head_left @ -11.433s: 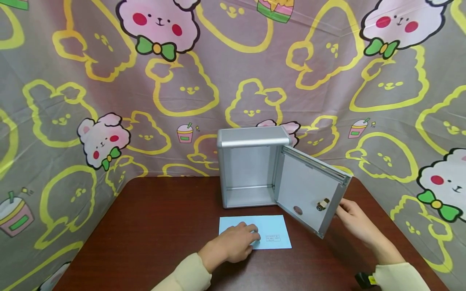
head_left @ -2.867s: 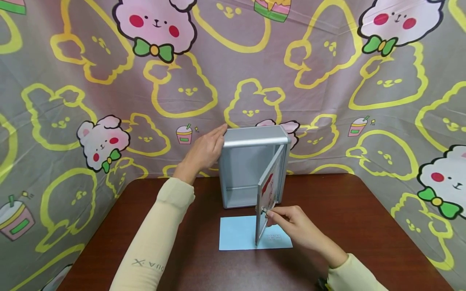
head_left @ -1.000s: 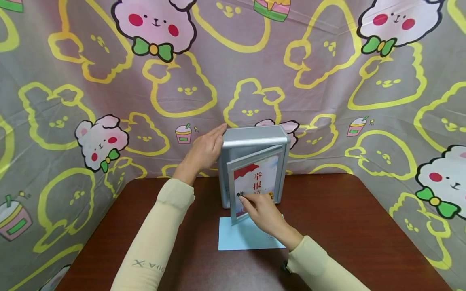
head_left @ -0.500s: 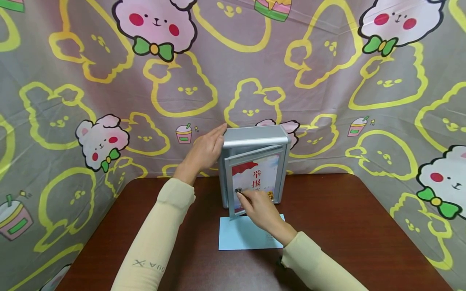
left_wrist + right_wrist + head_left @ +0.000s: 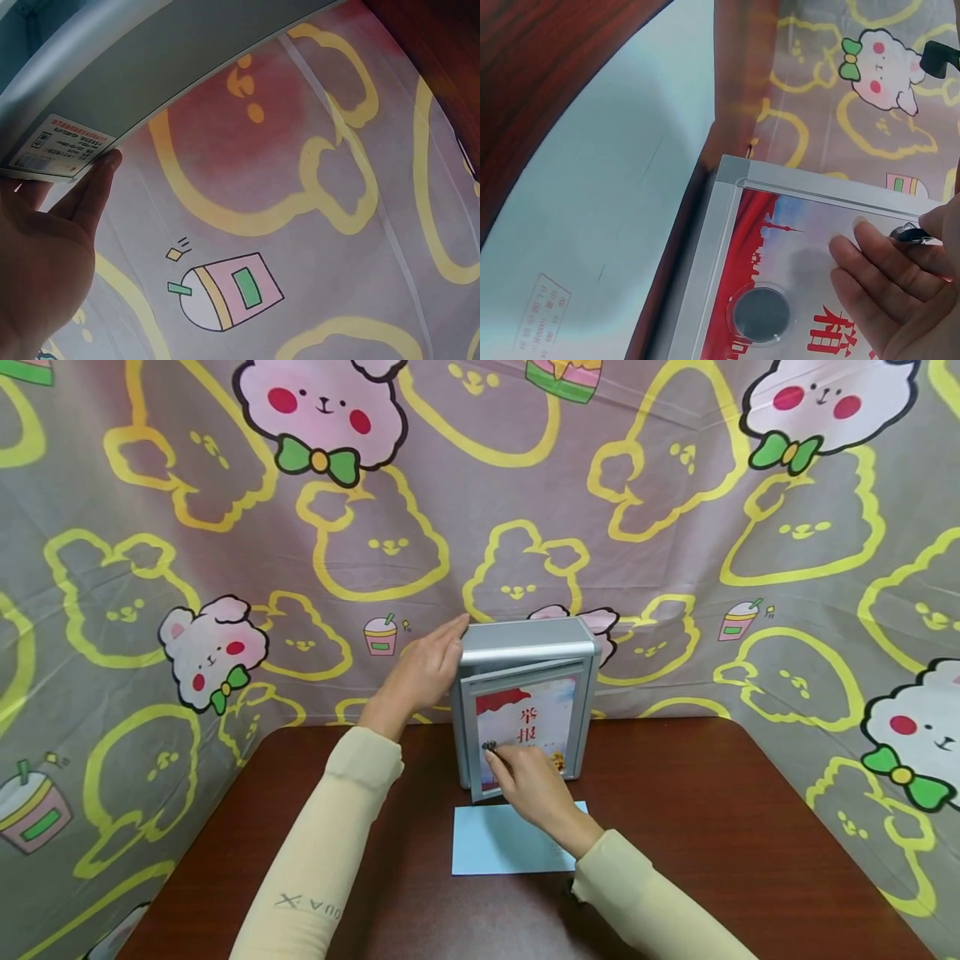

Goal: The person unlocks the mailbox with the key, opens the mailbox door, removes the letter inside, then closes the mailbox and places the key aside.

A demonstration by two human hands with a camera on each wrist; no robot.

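Note:
A silver metal box (image 5: 525, 633) stands upright on the table, its hinged door (image 5: 504, 700) slightly ajar with a narrow gap on the left side. The door's front carries a red-and-white printed sheet with large red characters. With thumb and forefinger, my right hand (image 5: 536, 787) pinches a small key (image 5: 911, 235) at the door's lock. My left hand (image 5: 423, 670) rests against the box's upper left corner, fingers extended along it. In the left wrist view, those fingertips touch the box beside a white label (image 5: 60, 146).
A pale blue envelope (image 5: 502, 845) with a small printed stamp lies flat on the brown table (image 5: 697, 827), just in front of the box. Behind hangs a patterned cloth (image 5: 660, 460) with cartoon figures.
The door, wide open at first with my left hand on the envelope, has swung nearly closed. My left hand moved to the box's corner; my right hand moved left and inward with the key.

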